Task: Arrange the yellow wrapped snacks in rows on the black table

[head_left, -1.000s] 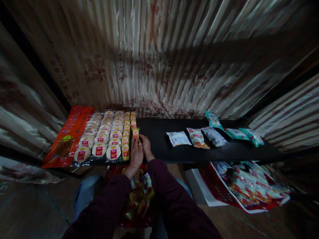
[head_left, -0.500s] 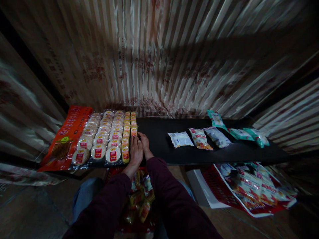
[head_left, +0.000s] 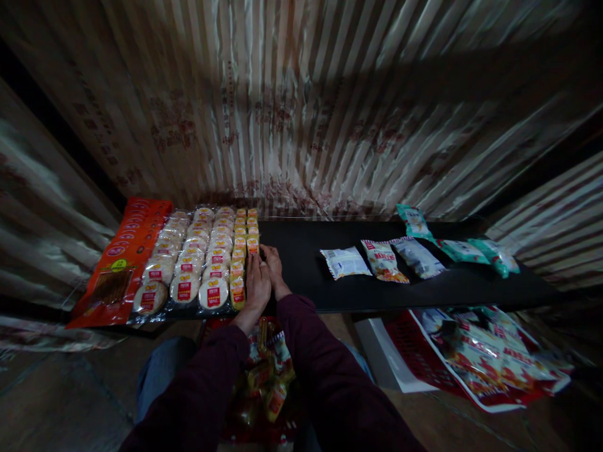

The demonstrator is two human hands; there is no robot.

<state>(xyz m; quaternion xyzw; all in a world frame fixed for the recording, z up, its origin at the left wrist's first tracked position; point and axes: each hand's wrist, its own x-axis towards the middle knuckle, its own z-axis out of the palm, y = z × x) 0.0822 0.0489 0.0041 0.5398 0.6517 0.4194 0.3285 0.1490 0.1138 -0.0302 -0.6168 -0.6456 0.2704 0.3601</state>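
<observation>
Both my hands meet at the front end of the rightmost row of small yellow snack packs on a black shelf. My left hand is closed, its fingertips against a yellow pack in that row. Pressed close beside it, my right hand has its fingers together and curled toward the same spot; what lies between the hands is hidden. Just left of my left hand runs another row of yellow packs, and then rows of round wrapped rice crackers.
An orange bag lies at the shelf's left end. White-and-red snack bags and green bags lie to the right. Below stand a red bag of yellow packs and an open bag of snacks. A striped covering hangs behind.
My hands stay at the end of the yellow row, shifting only slightly. The view has turned a little, so the bags on the right appear farther right.
</observation>
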